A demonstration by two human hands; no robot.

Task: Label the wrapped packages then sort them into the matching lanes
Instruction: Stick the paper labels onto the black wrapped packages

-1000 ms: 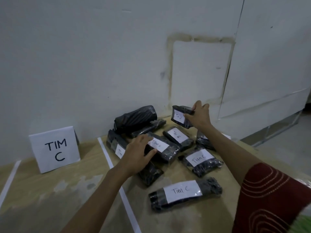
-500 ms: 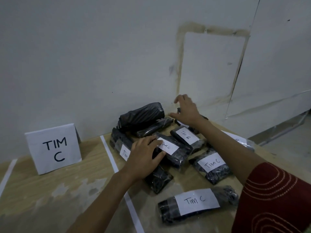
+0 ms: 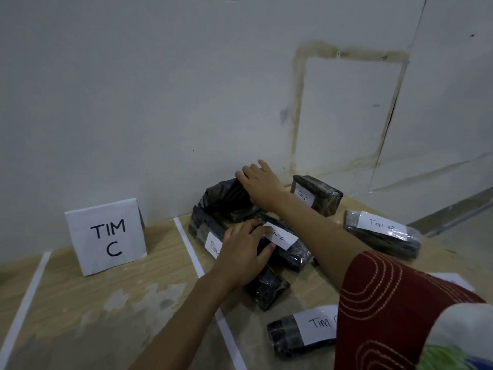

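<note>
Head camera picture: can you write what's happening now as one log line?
left hand grips Tim C package | right hand on unlabelled black bundle | TIM C sign upright at left

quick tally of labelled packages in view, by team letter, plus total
Tim C: 2, the held package in the left hand, and the near package
Tim B: 2, the back package and the right package
Letter hidden: 2, the left package and a label showing past the sleeve
Total: 6
</note>
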